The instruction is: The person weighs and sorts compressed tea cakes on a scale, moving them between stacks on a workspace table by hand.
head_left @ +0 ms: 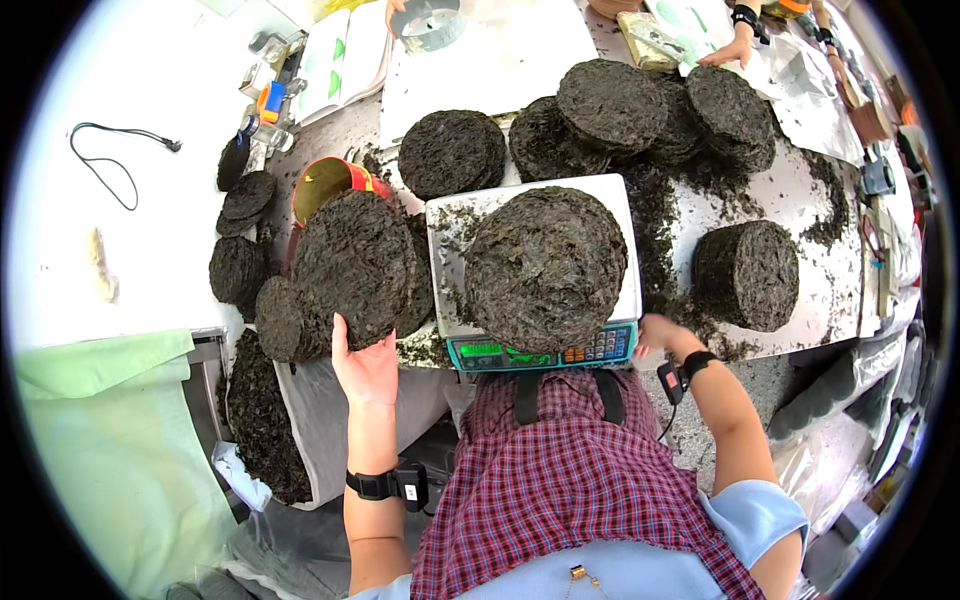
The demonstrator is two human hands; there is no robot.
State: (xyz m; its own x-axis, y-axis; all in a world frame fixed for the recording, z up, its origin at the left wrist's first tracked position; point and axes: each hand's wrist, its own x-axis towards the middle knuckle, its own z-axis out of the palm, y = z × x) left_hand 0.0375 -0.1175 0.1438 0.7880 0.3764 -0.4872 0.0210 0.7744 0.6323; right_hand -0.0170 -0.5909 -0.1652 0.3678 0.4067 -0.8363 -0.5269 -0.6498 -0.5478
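My left hand (366,366) grips the lower edge of a round dried seaweed cake (356,262), thumb on its face and the other fingers mostly hidden. The cake is tilted, left of the scale, with another dark round behind it. On the white plate of the digital scale (441,274) lies a large stack of dried seaweed (546,268). Close by the right front corner of the scale, beside its keypad, is my right hand (661,337). It is blurred and its fingers are hard to read.
More seaweed stacks stand behind the scale (450,155) and to its right (745,276). Smaller rounds (238,270) line the left edge, near a red tin (325,185). Crumbs litter the table. A bag of loose seaweed (262,425) hangs below. Across the table, another person's hand (735,50) touches a stack.
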